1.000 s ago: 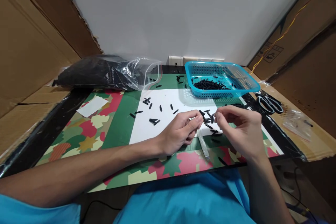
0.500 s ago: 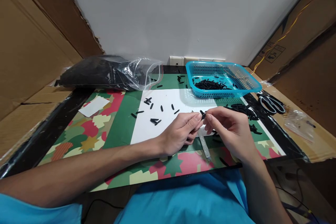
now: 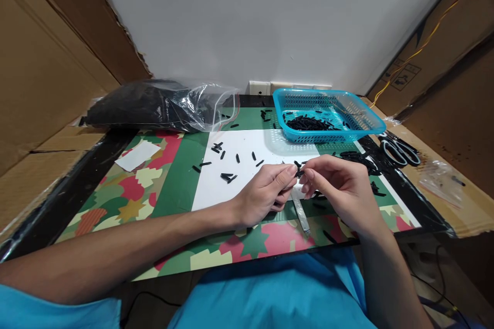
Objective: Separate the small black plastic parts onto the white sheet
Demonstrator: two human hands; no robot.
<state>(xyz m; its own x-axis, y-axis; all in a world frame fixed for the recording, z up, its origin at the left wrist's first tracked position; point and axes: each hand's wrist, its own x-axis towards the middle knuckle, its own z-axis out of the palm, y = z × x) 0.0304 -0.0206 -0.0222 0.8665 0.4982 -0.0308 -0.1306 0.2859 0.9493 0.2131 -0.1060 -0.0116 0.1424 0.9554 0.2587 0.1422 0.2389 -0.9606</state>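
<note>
Small black elongated pieces (image 3: 297, 168) are pinched between the fingertips of both my hands, over the white sheet (image 3: 247, 144). My left hand (image 3: 266, 187) is closed, thumb on top of the curled fingers. My right hand (image 3: 339, 187) meets it from the right, thumb and forefinger at the same black pieces; its other fingers curl underneath. Just below the hands lies a slim, pale-handled craft knife (image 3: 300, 212). Loose black pieces (image 3: 226, 177) are scattered to the left of my hands. A heap of black pieces (image 3: 357, 161) sits behind my right hand, partly hidden.
A blue plastic basket (image 3: 328, 139) with many black pieces stands at the back right. Black-and-white scissors (image 3: 399, 151) and a small clear bag (image 3: 442, 182) lie at the right. A large zip bag (image 3: 154, 108) of dark material and a white paper slip (image 3: 138, 156) are at the left.
My right hand has shifted very slightly to the right, and a little more of the black pieces shows between the fingertips. Otherwise the scene stays as it was.
</note>
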